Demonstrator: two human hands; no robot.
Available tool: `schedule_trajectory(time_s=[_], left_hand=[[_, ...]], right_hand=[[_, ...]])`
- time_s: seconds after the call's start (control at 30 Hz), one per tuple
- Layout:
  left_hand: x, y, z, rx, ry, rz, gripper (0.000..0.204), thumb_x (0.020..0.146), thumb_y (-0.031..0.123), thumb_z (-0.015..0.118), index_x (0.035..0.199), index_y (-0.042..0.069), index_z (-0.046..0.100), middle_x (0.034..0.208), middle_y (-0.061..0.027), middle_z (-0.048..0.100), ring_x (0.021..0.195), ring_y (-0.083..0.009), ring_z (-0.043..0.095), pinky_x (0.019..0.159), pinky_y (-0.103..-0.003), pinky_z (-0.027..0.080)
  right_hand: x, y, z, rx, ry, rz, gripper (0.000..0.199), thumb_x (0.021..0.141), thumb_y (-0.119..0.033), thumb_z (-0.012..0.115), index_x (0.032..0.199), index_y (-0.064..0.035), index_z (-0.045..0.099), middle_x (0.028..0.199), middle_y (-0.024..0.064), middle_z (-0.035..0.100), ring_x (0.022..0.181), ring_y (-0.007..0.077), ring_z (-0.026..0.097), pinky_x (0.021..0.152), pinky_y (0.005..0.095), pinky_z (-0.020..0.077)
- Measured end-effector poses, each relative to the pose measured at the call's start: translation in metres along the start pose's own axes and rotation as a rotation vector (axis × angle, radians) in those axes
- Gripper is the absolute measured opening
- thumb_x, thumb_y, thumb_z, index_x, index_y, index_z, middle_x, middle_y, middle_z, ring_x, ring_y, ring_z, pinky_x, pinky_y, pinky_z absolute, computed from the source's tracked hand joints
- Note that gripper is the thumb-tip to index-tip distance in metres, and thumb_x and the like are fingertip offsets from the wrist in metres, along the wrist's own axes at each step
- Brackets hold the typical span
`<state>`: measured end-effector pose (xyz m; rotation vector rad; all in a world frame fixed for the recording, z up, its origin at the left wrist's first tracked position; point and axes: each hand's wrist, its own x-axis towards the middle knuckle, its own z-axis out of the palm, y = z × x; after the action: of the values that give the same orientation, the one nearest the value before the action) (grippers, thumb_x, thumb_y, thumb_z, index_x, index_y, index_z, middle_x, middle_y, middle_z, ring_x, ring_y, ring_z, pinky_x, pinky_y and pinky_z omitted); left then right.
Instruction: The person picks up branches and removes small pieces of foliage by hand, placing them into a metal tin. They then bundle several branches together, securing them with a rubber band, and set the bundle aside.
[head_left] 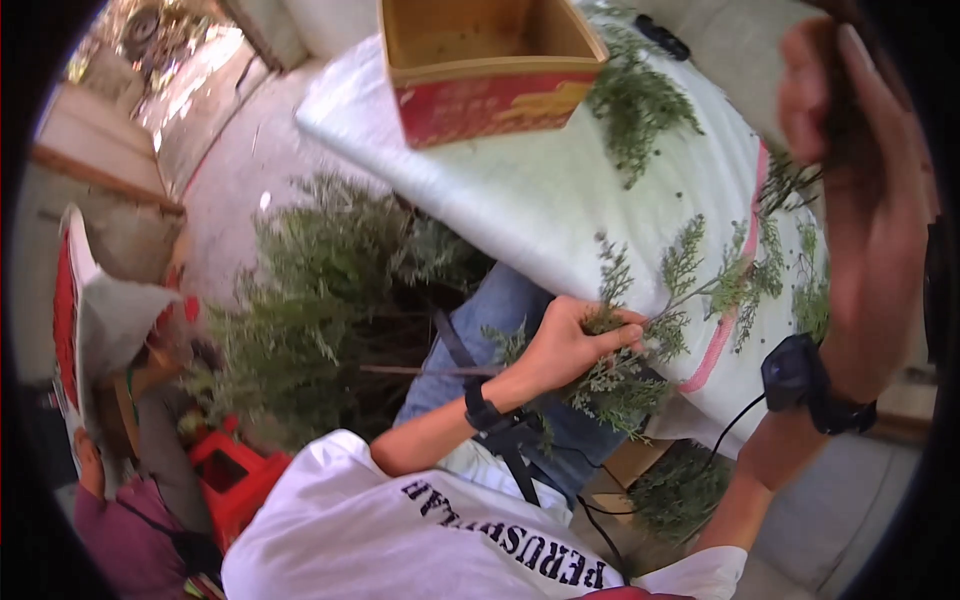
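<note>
My left hand [590,345] is closed around the stem of a green conifer sprig [683,262], pinched between thumb and fingers over my lap. Its scaly leaf sprays spread over the white sack and hang below the hand. My right hand [850,120] is raised at the upper right, apart from the sprig. Motion blurs its fingers, and I cannot make out whether anything is in them. Further loose sprigs [640,110] lie on the full white woven sack [470,190] in front of me. A large bunch of cut conifer branches [310,270] sits by my left leg.
An open box [490,105] with a red front stands on the sack. A dark strap device [800,380] with a cable is on my right wrist. At left a person [140,510] in purple sits near a white and red sack [120,310] and a red plastic container [235,480].
</note>
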<state>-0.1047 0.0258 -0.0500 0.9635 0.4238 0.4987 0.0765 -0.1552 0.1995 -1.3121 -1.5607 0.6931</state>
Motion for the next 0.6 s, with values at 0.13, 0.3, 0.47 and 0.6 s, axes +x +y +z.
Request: schedule_trajectory(time_s=[0.13,0.3,0.47,0.6], left_hand=[[-0.005,0.0,-0.01,0.091,0.08,0.039,0.022,0.093,0.011,0.072,0.108,-0.005,0.075,0.081,0.001,0.075,0.069,-0.0035,0.06,0.068,-0.023,0.051],[-0.009,0.005,-0.002,0.12,0.006,-0.035,0.019,0.094,0.013,0.069,0.108,0.0,0.076,0.085,-0.004,0.076,0.074,-0.0071,0.064,0.071,-0.027,0.052],[-0.003,0.006,-0.009,0.191,-0.031,0.026,0.021,0.093,0.015,0.069,0.108,0.001,0.077,0.089,-0.0084,0.076,0.08,-0.0109,0.067,0.077,-0.03,0.053],[0.014,-0.045,-0.006,-0.096,-0.03,0.31,0.023,0.09,0.014,0.071,0.108,0.0,0.076,0.088,-0.0095,0.076,0.08,-0.0117,0.068,0.078,-0.03,0.053]], right_hand=[[0.202,0.047,0.157,0.197,-0.306,0.014,0.026,0.098,-0.004,0.05,0.115,0.0036,0.068,0.104,0.0125,0.069,0.098,0.0178,0.064,0.087,0.0304,0.0487],[0.166,0.079,0.256,-0.106,-0.655,-0.44,0.027,0.084,-0.012,0.067,0.109,-0.0116,0.074,0.112,0.0146,0.067,0.11,0.0319,0.062,0.098,0.0417,0.0497],[0.134,0.075,0.294,-0.48,-0.891,-0.704,0.021,0.077,-0.015,0.067,0.095,-0.0077,0.073,0.111,0.0137,0.067,0.112,0.0313,0.061,0.105,0.0437,0.0456],[0.157,0.113,0.292,-1.016,-0.89,-0.725,0.027,0.077,-0.016,0.065,0.103,-0.008,0.072,0.122,0.0147,0.065,0.132,0.0335,0.052,0.118,0.0492,0.0327]])
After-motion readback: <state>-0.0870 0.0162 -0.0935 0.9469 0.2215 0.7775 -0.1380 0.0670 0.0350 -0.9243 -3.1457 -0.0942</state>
